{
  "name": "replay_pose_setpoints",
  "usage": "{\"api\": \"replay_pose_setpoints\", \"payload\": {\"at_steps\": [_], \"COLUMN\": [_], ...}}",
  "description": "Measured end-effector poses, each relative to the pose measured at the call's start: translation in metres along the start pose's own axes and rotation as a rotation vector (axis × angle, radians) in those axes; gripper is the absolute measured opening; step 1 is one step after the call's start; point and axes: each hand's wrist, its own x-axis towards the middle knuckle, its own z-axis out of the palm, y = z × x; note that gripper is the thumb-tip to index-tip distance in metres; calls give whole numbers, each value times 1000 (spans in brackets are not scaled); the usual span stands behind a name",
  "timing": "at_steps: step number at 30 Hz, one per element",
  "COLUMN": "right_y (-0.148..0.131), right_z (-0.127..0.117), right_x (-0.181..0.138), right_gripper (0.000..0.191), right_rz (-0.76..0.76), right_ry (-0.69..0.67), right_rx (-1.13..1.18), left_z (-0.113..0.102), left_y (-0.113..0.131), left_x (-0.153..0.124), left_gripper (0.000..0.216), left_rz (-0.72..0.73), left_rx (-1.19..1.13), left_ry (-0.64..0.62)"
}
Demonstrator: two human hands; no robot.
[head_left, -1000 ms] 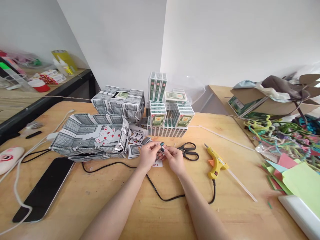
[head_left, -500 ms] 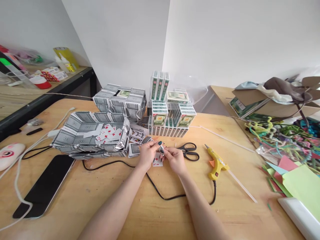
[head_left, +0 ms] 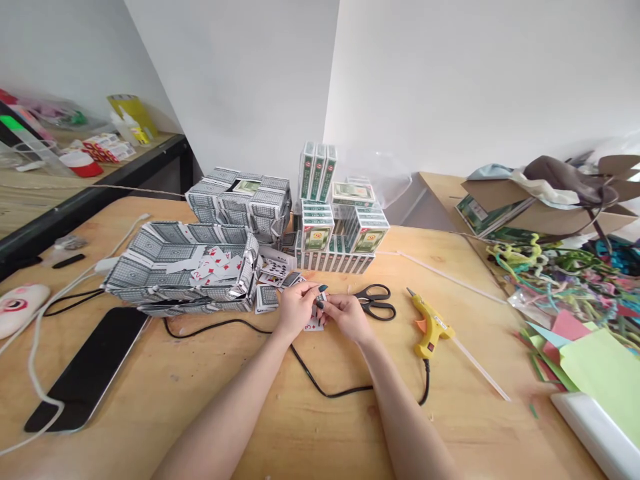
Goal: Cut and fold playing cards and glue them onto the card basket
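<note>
Work looks partway. Left of the fingers, a card-walled tray (head_left: 185,301) stands formed, with a card-covered box (head_left: 270,208) behind it. Left: loose cards (head_left: 267,299) lie flat just beside the left hand (head_left: 296,312), unjoined; the small card piece (head_left: 321,297) is unattached. It sits between the fingertips of left and right hand (head_left: 347,316), both pinched together on it; its folds can't be made out. A red three (head_left: 314,327) lies just below the fingers; scissors (head_left: 379,309) right.

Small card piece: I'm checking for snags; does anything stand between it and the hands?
Nothing visible does: the left hand and right hand pinch the small card piece. The three of diamonds lies below them, partly hidden.
</note>
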Motion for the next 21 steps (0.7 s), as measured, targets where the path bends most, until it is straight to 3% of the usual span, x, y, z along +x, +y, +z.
{"api": "replay_pose_setpoints", "payload": {"at_steps": [5, 11, 18, 21], "right_y": [6, 4, 0, 1], "right_z": [6, 6, 4, 5], "right_x": [0, 1, -1, 0], "right_gripper": [30, 28, 24, 24], "right_rz": [-61, -75, -87, -83], "right_ry": [40, 56, 97, 93], "right_rx": [-61, -19, 75, 78], "left_z": [1, 4, 4, 4], "left_y": [5, 3, 1, 2], "left_x": [1, 3, 1, 0], "left_gripper": [16, 19, 22, 26], "left_rz": [-77, -132, -96, -83], "left_rx": [-83, -228, -244, -179], "left_ry": [58, 32, -153, -136]}}
